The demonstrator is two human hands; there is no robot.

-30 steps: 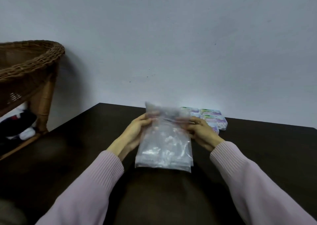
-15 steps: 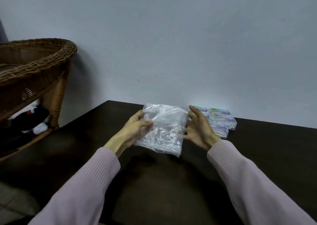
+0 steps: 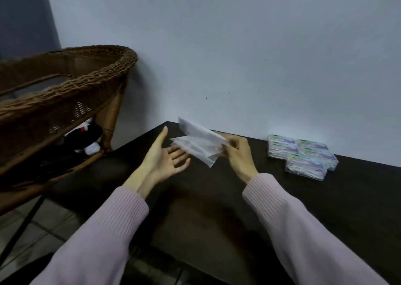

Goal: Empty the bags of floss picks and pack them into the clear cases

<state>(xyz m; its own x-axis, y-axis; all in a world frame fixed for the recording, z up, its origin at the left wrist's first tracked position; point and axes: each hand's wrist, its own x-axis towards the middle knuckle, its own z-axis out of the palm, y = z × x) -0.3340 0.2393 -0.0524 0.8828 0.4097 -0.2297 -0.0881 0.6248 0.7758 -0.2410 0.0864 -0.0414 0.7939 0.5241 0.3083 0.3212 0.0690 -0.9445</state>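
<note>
Above the dark wooden table, the left hand lies palm up, fingers spread and relaxed, holding nothing. The right hand pinches one end of a crumpled clear plastic bag, which hangs just beside the left fingertips. Clear labelled cases sit near the wall, right of the right hand.

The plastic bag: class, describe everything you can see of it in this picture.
The plastic bag is thin, clear, whitish film, crumpled and folded, held in the air above the dark table. The right hand pinches its right end; the rest sticks out leftward. The open left hand lies palm-up beneath, apparently not touching it. Whether anything is inside cannot be told.
</note>
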